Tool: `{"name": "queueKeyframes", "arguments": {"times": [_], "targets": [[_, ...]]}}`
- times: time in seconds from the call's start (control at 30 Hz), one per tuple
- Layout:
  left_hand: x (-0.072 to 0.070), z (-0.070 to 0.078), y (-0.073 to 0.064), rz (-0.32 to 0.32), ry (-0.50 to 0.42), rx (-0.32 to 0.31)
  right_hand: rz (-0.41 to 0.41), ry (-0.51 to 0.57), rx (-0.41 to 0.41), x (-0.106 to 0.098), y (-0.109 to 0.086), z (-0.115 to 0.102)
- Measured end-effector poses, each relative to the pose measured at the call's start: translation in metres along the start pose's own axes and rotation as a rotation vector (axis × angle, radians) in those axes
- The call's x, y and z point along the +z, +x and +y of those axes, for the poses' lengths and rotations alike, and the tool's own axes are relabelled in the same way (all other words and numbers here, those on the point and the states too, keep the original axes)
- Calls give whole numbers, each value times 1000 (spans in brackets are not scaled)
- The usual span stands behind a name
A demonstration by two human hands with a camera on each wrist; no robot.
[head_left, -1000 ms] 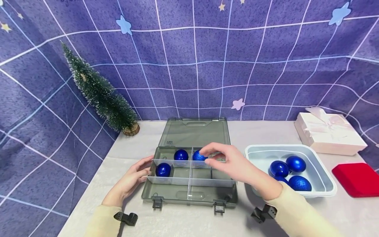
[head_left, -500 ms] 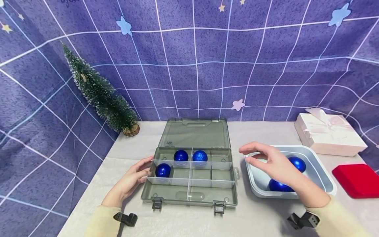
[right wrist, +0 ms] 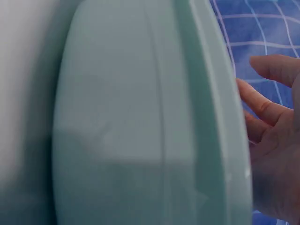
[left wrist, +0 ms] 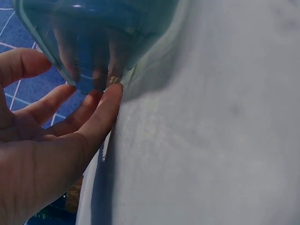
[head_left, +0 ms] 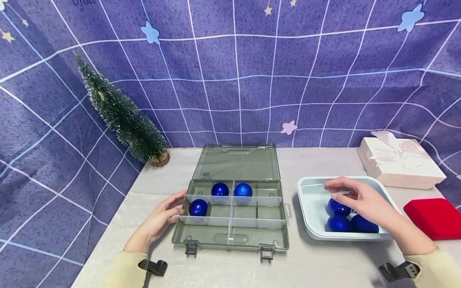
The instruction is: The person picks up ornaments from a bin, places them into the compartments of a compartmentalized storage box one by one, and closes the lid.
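Note:
My left hand [head_left: 163,218] rests its fingertips on the left side of an open, divided plastic organizer box [head_left: 257,237]. In the left wrist view the fingers [left wrist: 107,101] lie against the box's clear wall, loosely bent. Inside the box sit a glittery blue bauble [head_left: 243,190], a shiny blue bauble [head_left: 220,189] in the back row and another shiny bauble [head_left: 198,207] in the middle row. My right hand [head_left: 367,202] hovers over a pale tub [head_left: 309,200], fingers parted and holding nothing. Below it several blue baubles [head_left: 338,224] lie in the tub, partly hidden by the hand.
The box's lid [head_left: 237,162] lies folded back behind it. A small artificial pine tree [head_left: 120,114] leans at the back left. To the right are a white gift box [head_left: 403,162] with a ribbon and a red object [head_left: 435,219]. A purple cloth backdrop [head_left: 252,92] hangs behind the table.
My right hand has let go of the glittery bauble in the back row and moved right, over the tub. The left hand has stayed at the box's side.

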State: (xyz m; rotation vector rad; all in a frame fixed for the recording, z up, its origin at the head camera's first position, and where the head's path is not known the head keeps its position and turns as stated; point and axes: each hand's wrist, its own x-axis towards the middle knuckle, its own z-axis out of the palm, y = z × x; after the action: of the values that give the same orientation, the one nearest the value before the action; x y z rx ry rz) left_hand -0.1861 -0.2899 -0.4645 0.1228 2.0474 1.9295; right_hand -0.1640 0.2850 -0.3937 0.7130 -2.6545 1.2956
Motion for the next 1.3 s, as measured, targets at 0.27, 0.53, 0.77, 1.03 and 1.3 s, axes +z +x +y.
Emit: {"name": "queueKeyframes", "arguments": {"times": [0.27,0.53,0.77,1.03,1.3], "targets": [[-1,-1,1,-13,-13,2,47,-153,37,-6,-11,24],[-1,1,-1,-2,5,5,29,-280,95,-5,-17,33],[1,3,-3,7,43,12,-84,-228,117,-1,-16,34],[1,2,-2,-3,32,10,-85,-208,135,5,-13,35],[-1,0,-1,-1,20,4,-39,-211,119,4,-12,33]]}}
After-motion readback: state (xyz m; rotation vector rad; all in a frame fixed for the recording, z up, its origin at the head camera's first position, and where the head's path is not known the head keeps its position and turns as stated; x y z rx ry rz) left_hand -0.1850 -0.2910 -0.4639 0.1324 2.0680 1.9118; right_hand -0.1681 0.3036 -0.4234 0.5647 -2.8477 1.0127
